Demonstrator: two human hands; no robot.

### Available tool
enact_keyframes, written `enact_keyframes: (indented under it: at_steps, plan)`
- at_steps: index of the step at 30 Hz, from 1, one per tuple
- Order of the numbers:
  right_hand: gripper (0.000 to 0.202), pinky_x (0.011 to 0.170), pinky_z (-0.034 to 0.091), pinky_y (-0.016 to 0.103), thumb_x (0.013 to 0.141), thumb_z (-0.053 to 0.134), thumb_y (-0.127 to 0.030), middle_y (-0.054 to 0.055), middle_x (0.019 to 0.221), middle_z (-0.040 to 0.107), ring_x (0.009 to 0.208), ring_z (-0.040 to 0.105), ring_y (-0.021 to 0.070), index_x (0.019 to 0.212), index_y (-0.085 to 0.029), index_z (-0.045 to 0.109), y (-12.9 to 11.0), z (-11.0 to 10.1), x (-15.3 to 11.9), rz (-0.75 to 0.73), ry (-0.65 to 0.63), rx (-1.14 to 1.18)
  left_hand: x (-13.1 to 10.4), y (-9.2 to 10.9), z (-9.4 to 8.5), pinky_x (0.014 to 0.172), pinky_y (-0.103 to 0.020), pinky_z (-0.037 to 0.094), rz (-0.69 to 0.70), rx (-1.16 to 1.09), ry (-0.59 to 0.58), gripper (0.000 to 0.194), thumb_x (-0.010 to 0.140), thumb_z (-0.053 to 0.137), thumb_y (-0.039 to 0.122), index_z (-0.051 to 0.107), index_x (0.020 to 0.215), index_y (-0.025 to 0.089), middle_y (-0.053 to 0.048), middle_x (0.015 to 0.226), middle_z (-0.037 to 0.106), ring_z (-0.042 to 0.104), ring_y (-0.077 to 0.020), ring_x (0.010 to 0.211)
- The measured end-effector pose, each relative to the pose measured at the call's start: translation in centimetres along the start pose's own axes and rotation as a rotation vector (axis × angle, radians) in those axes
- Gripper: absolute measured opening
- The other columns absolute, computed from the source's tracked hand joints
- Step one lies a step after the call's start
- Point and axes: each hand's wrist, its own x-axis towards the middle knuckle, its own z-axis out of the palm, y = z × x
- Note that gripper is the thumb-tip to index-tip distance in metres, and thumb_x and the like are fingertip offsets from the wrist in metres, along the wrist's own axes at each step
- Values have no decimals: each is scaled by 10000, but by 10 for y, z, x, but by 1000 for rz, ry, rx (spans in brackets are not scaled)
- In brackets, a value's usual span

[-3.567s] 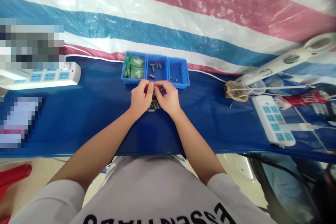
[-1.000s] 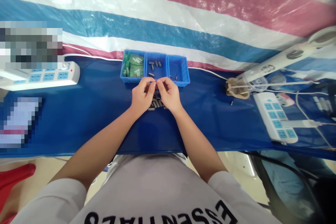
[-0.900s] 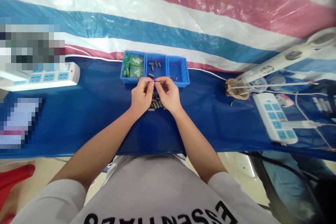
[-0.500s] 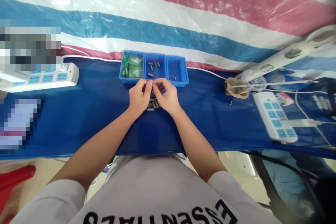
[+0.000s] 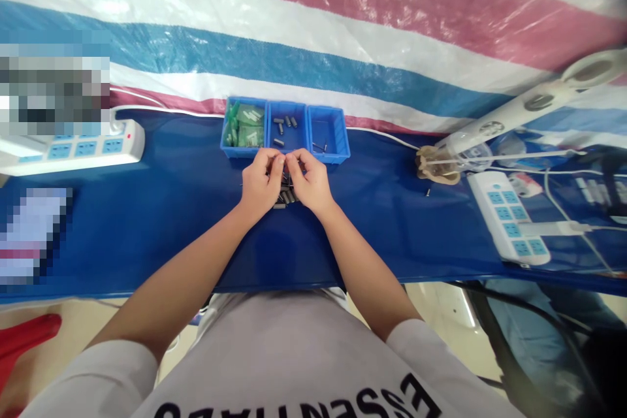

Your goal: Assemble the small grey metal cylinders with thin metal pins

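With twelve pointing away from the person, the left hand (image 5: 262, 181) and the right hand (image 5: 310, 181) meet at the clock's center, both bent inward, thumbs and forefingers drawn together at the tips. What lies between the fingertips is too small to make out, so I cannot tell whether either hand grasps a part or is simply closed.

The pile of small metal pieces (image 5: 288, 197) lies on the blue table (image 5: 382, 222) at six o'clock, just below the fingertips and partly covered by the hands.

The middle bin (image 5: 300, 136) sits at twelve, with a few short gray tubes (image 5: 290, 122) inside. Beside it at ten is the left bin (image 5: 243, 153), holding green bags (image 5: 249, 134); at two is the right bin (image 5: 332, 130), with thin screws (image 5: 321, 147) in it. A loose screw (image 5: 428, 192) lies on the table just past three.
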Motion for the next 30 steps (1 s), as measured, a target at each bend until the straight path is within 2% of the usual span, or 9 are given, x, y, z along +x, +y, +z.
enact_keyframes:
  at_steps: [6,11,19,30]
  plan:
    - [173,692,520,254,954,590,-341,31,960,689,796,636,117,1037,-198,641,1,2,1,-104,28,-31,2,0,-2,624,-212,441,-61,88,59,302,1004,522,449,568,858,189,16,705,632,605,-99,624]
    - [144,687,524,268,961,569,-304,40,933,682,798,631,126,989,-194,657,1,0,1,-156,48,-102,3,-1,-2,611,-212,430,-65,73,48,326,1008,513,453,581,832,188,23,671,619,600,-96,607]
    - [154,700,515,265,979,545,-307,38,938,684,818,626,128,977,-195,652,2,0,1,-160,49,-121,2,0,0,651,-213,456,-39,40,32,259,1008,513,429,606,948,195,12,755,651,618,-98,643]
    - [203,758,504,300,1010,504,-328,45,941,682,851,614,149,993,-200,661,3,-1,1,-192,-5,-174,3,1,-2,619,-217,415,-24,95,63,325,1005,519,452,582,828,187,26,662,594,549,-90,589]
